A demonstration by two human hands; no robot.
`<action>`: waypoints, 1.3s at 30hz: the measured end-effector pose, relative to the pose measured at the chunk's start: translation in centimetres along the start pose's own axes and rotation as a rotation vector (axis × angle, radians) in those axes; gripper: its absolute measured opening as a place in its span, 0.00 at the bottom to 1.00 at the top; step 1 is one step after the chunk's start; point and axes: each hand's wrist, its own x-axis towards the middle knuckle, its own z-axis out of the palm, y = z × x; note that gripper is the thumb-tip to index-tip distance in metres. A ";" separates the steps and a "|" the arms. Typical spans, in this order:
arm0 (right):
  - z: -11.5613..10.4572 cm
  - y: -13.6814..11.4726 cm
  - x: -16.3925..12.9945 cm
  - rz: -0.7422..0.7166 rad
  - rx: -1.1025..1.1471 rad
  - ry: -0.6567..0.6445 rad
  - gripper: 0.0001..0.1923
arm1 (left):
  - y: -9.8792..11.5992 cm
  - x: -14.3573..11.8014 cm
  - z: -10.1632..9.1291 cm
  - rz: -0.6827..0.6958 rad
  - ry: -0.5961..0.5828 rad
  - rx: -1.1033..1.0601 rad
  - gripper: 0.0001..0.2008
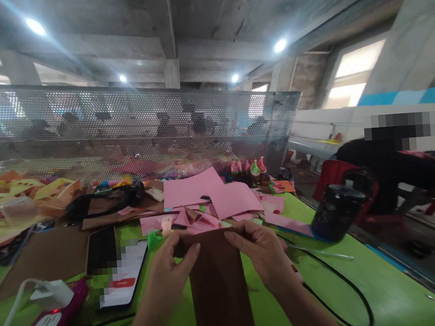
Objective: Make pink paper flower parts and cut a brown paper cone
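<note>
Both hands pinch the far edge of the brown paper strip (218, 282): left hand (169, 270) fingers closed on its 10 o'clock corner, right hand (263, 259) fingers closed on its 2 o'clock corner. The strip's long axis runs 12 to 6 o'clock on the green counter (378, 281). Pink paper sheets (212, 193) lie at 12 o'clock, a phone (115, 269) at 9 o'clock. No legible writing.

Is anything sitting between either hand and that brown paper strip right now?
Nothing visible: the left hand and the right hand both already pinch the far end of the brown paper strip. The pink paper scraps lie beyond it.
</note>
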 end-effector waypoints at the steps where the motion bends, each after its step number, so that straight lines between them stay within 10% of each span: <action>1: -0.1 -0.2 0.0 -0.023 -0.056 -0.028 0.14 | 0.5 0.2 -0.3 0.039 -0.005 0.049 0.12; 7: 0.2 -1.4 0.2 -0.066 -0.222 -0.150 0.09 | 2.6 1.0 -0.6 0.171 -0.191 0.208 0.03; 19: -0.7 1.4 -0.5 0.083 -0.161 -0.251 0.11 | 0.0 1.3 -1.6 -0.006 -0.099 0.158 0.12; 27: -0.6 1.4 0.1 0.060 -0.278 -0.325 0.07 | -0.6 2.4 -2.4 -0.138 -0.386 0.055 0.14; 34: -2.4 3.6 -0.6 0.204 -0.115 -0.419 0.19 | -2.5 3.2 -3.6 -0.230 -0.073 -0.123 0.14; 39: -3.9 3.1 -1.4 -0.174 -0.279 -0.500 0.37 | -4.2 3.0 -4.0 -0.355 0.110 -0.337 0.28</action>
